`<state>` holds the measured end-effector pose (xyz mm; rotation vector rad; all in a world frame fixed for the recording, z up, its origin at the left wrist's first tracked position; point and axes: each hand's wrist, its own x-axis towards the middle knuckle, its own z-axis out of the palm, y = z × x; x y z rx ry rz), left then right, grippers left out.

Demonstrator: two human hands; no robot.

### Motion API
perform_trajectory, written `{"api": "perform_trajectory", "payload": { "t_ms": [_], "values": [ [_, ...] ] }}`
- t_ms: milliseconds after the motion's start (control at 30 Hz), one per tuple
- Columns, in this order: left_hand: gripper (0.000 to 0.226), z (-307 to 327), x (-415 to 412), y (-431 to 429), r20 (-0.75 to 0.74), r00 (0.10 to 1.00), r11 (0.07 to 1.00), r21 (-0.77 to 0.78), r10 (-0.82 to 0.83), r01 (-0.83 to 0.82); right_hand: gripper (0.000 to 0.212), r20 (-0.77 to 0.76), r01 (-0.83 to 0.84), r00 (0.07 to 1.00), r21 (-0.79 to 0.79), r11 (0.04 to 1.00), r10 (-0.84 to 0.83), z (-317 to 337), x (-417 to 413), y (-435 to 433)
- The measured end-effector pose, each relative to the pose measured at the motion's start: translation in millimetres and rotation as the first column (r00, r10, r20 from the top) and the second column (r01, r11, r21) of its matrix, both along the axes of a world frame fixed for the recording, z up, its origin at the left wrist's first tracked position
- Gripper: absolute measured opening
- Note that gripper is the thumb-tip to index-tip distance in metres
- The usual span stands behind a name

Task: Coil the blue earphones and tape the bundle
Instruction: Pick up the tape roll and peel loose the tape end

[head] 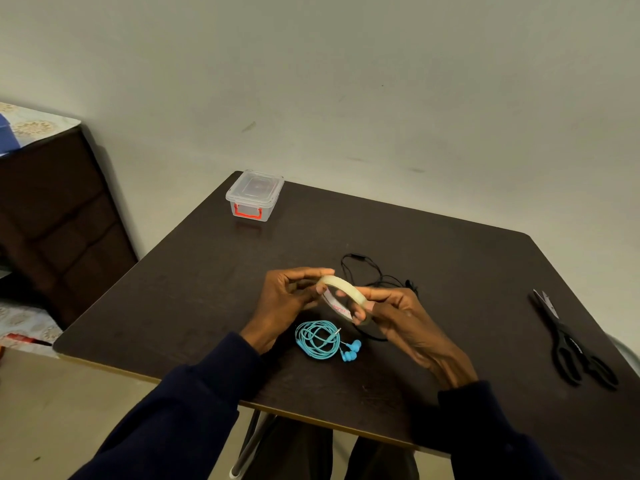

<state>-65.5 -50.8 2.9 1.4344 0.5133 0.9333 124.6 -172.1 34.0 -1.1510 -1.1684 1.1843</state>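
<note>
The blue earphones (pixel 322 342) lie coiled in a loose loop on the dark table (pixel 450 271), their two earbuds at the loop's right side. Just above them both hands hold a roll of clear tape (pixel 343 289) off the table. My left hand (pixel 291 299) pinches the roll's upper left edge between thumb and fingers. My right hand (pixel 398 317) grips the roll's lower right part, with fingers through its hole.
Black earphones (pixel 370 271) lie tangled behind the hands. Black scissors (pixel 571 344) rest near the table's right edge. A clear lidded box with red clips (pixel 254 195) stands at the far left corner. A dark cabinet (pixel 52 220) is to the left.
</note>
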Motion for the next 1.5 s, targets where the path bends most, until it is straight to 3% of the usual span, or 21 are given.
{"api": "perform_trajectory", "payload": {
  "t_ms": [67, 133, 233, 433, 633, 833, 1033, 1300, 1367, 1400, 1467, 1500],
  "values": [
    [0.035, 6, -2, 1, -0.131, 0.989, 0.939, 0.343, 0.063, -0.014, 0.036, 0.146, 0.014, 0.989, 0.019, 1.000, -0.017, 1, -1, 1],
    [0.034, 15, 1, -1, -0.230, 0.958, 0.811, 0.585, 0.169, -0.003, 0.031, 0.215, 0.029, 0.976, 0.043, 0.999, -0.037, 5, -5, 3],
    [0.029, 27, 4, -3, -0.231, 0.946, 0.727, 0.686, 0.229, -0.009, 0.024, 0.232, 0.072, 0.968, 0.105, 0.992, -0.095, 10, -8, 6],
    [0.015, 25, -3, -5, -0.116, 0.986, 0.833, 0.551, 0.124, -0.040, 0.024, 0.165, 0.116, 0.977, 0.106, 0.988, -0.132, 4, -3, 4],
    [0.019, 17, -3, 1, -0.074, 0.993, 0.920, 0.388, 0.090, -0.054, 0.033, 0.076, 0.128, 0.988, 0.069, 0.989, -0.134, -5, 4, 4],
    [0.020, 6, -5, 7, 0.030, 0.999, 0.999, 0.052, 0.015, -0.017, 0.028, -0.077, 0.105, 0.992, 0.069, 0.992, -0.099, -8, 3, 5],
    [0.022, 2, -5, 3, 0.144, 0.990, 0.969, -0.245, 0.001, 0.035, 0.029, -0.189, 0.064, 0.981, 0.095, 0.993, -0.045, -5, -4, 3],
    [0.039, -9, -1, -2, 0.261, 0.960, 0.793, -0.562, -0.100, 0.235, 0.037, -0.209, 0.074, 0.977, 0.098, 0.992, -0.052, -7, -3, 4],
    [0.036, -7, -1, -4, 0.234, 0.963, 0.810, -0.535, -0.132, 0.241, 0.033, -0.188, 0.091, 0.980, 0.097, 0.991, -0.072, -7, -3, 6],
    [0.034, -3, -1, -5, 0.181, 0.974, 0.866, -0.456, -0.135, 0.205, 0.031, -0.155, 0.095, 0.985, 0.097, 0.991, -0.079, -7, -3, 6],
    [0.037, 7, -3, -4, 0.013, 0.998, 0.991, -0.119, -0.055, 0.056, 0.030, -0.040, 0.095, 0.995, 0.090, 0.991, -0.092, -6, -3, 7],
    [0.040, 12, -3, -2, -0.049, 0.999, 0.996, 0.094, 0.006, -0.002, 0.030, 0.025, 0.092, 0.995, 0.089, 0.992, -0.095, -6, -3, 7]
  ]
}}
